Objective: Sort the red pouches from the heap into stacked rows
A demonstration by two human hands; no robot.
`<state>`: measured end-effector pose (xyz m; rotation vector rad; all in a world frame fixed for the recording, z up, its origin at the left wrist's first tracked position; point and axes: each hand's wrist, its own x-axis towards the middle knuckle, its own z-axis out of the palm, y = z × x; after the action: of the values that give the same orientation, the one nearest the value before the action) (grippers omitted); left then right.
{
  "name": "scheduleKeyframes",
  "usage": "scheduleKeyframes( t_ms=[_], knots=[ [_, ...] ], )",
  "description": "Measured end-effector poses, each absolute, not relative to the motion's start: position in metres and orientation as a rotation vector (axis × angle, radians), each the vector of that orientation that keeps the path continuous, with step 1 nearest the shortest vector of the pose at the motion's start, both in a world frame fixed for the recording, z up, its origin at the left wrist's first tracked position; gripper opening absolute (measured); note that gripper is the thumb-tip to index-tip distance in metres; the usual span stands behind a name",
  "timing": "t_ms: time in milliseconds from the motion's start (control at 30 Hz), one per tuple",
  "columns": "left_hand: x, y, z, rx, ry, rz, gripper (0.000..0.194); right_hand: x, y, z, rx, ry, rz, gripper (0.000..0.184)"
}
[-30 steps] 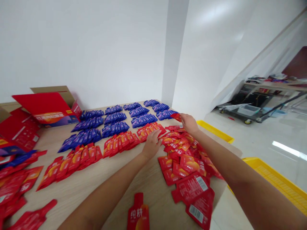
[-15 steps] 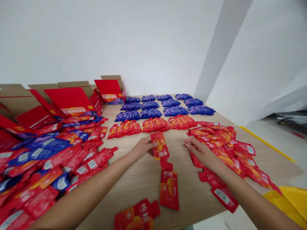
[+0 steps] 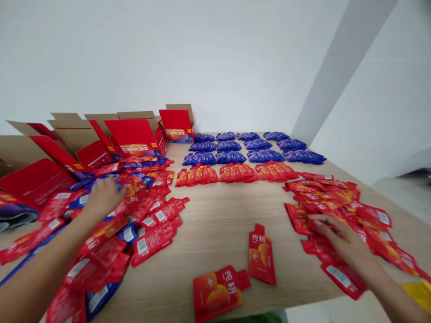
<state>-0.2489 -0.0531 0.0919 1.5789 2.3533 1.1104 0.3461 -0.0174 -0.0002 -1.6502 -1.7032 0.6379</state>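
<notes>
My left hand (image 3: 106, 197) reaches over the mixed pile of red and blue spouted pouches (image 3: 158, 217) on the left. It is smeared by motion, so its fingers and any hold are unclear. On the right, my right hand (image 3: 340, 237) rests at the near left side of a heap of red pouches (image 3: 330, 193), its thumb and fingers closed on the edge of a red pouch (image 3: 298, 220). Between the hands, a single red pouch (image 3: 261, 255) lies with its spout pointing away. Another red pouch (image 3: 217, 294) lies sideways at the front edge.
Rows of fanned blue pouch stacks (image 3: 266, 155) stand at the back, with a row of red stacks (image 3: 237, 172) before them. Open red cartons (image 3: 133, 139) line the back left. A yellow object (image 3: 419, 294) shows at the lower right.
My left hand has gone from the middle, where it held a red pouch, to the left pile. My right hand has moved lower onto the right heap. The view has turned left.
</notes>
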Motion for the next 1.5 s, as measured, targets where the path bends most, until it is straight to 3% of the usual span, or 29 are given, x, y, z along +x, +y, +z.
scheduleKeyframes(
  t_ms=[100,200,300,400,533,833,1133,1500],
  knots=[
    [-0.198,-0.072,0.07,2.014,2.344,0.912,0.047,0.35,-0.029,0.008,-1.659,-1.725,0.502,0.035],
    [-0.116,-0.108,0.025,2.402,1.688,0.565,0.054,0.341,-0.052,0.005,-1.588,-1.862,0.463,0.037],
    [-0.051,-0.136,-0.02,2.636,1.004,0.118,0.078,0.308,-0.08,-0.008,-1.459,-2.15,0.578,0.046],
    [-0.029,-0.142,-0.041,2.718,0.85,0.056,0.077,0.263,-0.1,-0.025,-1.313,-2.484,0.729,0.06],
    [-0.05,-0.128,-0.031,2.742,0.943,0.073,0.079,0.209,-0.1,-0.033,-1.262,-2.686,0.781,0.071],
    [-0.144,-0.069,-0.02,2.622,1.925,-0.012,0.053,0.091,-0.033,-0.029,-1.144,-2.756,0.616,0.08],
    [-0.191,-0.078,-0.018,2.615,2.031,-0.034,0.044,-0.014,-0.02,-0.036,-0.858,-2.778,0.449,0.08],
    [-0.241,-0.08,-0.016,2.671,1.995,0.006,0.038,-0.059,-0.012,-0.036,-0.74,-2.748,0.51,0.081]
  ],
)
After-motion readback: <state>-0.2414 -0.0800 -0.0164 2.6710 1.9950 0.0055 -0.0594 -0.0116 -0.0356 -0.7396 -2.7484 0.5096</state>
